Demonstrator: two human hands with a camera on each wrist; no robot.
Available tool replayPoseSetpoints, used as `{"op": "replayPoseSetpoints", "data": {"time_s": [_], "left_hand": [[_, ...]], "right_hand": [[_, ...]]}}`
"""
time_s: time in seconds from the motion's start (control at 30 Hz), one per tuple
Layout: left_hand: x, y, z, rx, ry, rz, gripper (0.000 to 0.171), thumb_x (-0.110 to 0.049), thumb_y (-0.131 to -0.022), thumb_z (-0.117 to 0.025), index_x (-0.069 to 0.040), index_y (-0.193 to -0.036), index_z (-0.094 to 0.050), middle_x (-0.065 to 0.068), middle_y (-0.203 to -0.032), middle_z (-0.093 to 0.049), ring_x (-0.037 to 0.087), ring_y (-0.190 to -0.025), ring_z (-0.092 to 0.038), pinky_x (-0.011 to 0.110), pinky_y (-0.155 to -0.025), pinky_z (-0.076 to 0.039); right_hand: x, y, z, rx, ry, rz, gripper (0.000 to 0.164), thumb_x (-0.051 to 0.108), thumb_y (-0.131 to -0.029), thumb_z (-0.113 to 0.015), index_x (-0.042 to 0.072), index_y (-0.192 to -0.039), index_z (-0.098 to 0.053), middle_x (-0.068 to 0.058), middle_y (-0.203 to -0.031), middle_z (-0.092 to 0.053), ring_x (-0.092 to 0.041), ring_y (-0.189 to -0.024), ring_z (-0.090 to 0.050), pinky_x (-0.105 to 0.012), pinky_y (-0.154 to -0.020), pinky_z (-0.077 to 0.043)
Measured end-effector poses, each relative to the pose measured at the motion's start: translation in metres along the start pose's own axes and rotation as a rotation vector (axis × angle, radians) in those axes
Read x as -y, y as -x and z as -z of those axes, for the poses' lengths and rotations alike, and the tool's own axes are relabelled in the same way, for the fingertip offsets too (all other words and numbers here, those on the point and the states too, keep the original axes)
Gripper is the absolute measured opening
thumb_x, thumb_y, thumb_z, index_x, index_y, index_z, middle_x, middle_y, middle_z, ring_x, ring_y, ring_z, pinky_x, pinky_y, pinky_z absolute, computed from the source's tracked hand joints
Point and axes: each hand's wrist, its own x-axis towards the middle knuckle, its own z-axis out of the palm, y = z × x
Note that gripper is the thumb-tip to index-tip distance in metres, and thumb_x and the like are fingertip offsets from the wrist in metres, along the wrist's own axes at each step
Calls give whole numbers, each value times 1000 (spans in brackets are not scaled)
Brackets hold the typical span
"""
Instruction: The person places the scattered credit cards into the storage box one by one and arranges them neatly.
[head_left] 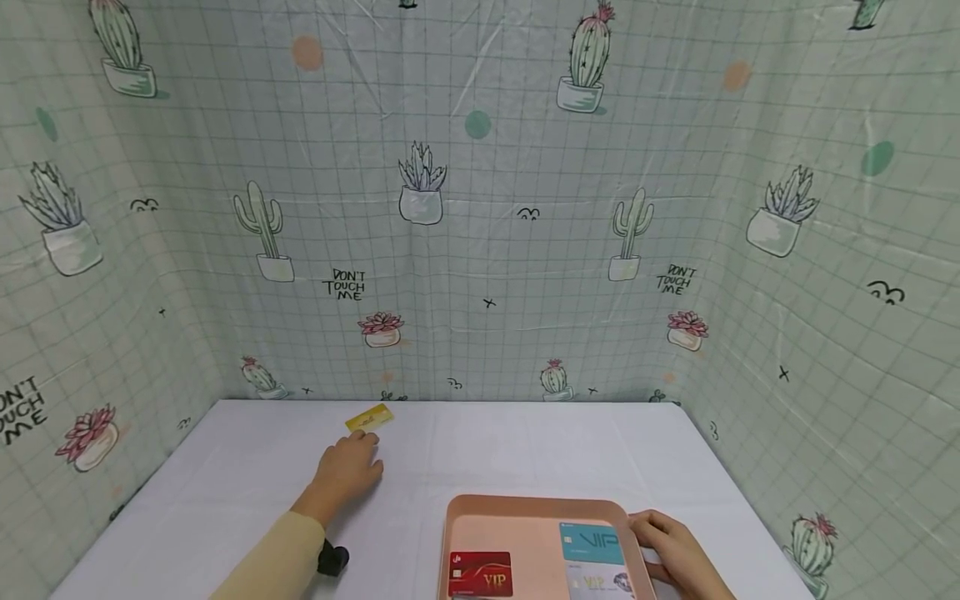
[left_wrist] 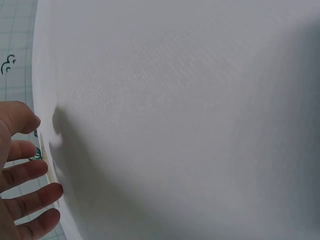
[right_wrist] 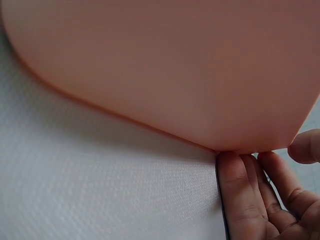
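Far back on the white table lies a yellow card (head_left: 369, 417). My left hand (head_left: 348, 468) reaches over the table just in front of it, fingertips at or very near its front edge. In the left wrist view the left hand (left_wrist: 25, 175) has its fingers apart, with nothing held. A pink tray (head_left: 536, 505) stands at the front right; my right hand (head_left: 672, 546) grips its right rim. The right wrist view shows that hand's fingers (right_wrist: 240, 185) against the tray's side (right_wrist: 150, 65). In the tray lie a red VIP card (head_left: 481, 573), a teal VIP card (head_left: 591, 542) and a pale VIP card (head_left: 597, 581).
The white table (head_left: 517, 442) is enclosed by a hanging cloth (head_left: 480, 250) printed with cacti, at the back and both sides. A black device (head_left: 333, 558) sits at the left wrist. The tray's front part runs out of the head view.
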Motion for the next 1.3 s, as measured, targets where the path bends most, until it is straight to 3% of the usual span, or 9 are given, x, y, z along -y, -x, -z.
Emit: {"op": "replayPoseSetpoints", "data": {"time_s": [0.23, 0.4, 0.5, 0.7, 0.83, 0.97, 1.3], "left_hand": [[3, -5, -1, 58, -31, 9, 54, -25, -92, -74, 6, -133, -60, 28, -136, -57, 46, -124, -56, 62, -96, -50], [4, -7, 2, 128, -15, 15, 61, -26, -96, -71, 9, -143, -51, 30, -152, -48, 50, -136, -45, 67, -101, -46], [4, -7, 5, 157, -26, 12, 60, -27, -97, -69, 7, -144, -51, 27, -152, -49, 48, -135, -45, 67, -102, -45], [7, -5, 5, 145, -19, -9, 59, -28, -96, -70, 6, -142, -54, 26, -148, -54, 49, -132, -48, 65, -102, -45], [13, -3, 5, 138, 17, 11, 68, -31, -94, -72, 8, -145, -49, 30, -152, -47, 54, -135, -44, 67, -104, -43], [16, -2, 5, 153, 45, 33, 70, -33, -94, -72, 8, -146, -48, 28, -152, -49, 52, -136, -43, 67, -106, -41], [5, 3, 13, 194, 55, 36, 62, -28, -93, -73, 6, -141, -55, 27, -145, -55, 53, -134, -46, 67, -109, -38]], "right_hand": [[1, 1, 0, 1, 2, -1, 43, 33, -106, -56, -6, -123, -60, -17, -125, -64, -18, -101, -67, -42, -88, -61], [3, 0, 1, -8, -3, -6, 45, 35, -106, -56, -6, -123, -60, -17, -125, -64, -18, -102, -66, -42, -88, -60], [3, 0, 1, -8, -8, -5, 44, 35, -106, -56, -6, -122, -60, -17, -125, -64, -18, -102, -67, -42, -88, -60], [1, -1, 0, -10, -10, -5, 41, 32, -106, -56, -5, -121, -61, -17, -125, -64, -18, -103, -67, -43, -88, -60], [-1, 0, -1, 12, -19, -5, 41, 33, -106, -55, -5, -120, -62, -15, -122, -65, -18, -102, -67, -43, -88, -60], [-2, 1, 0, 41, -21, 4, 43, 36, -106, -56, -5, -121, -62, -14, -122, -65, -17, -103, -67, -42, -88, -60], [-1, 1, 3, 47, -14, 10, 44, 35, -107, -54, -5, -122, -61, -13, -121, -65, -17, -102, -67, -41, -88, -60]]}}
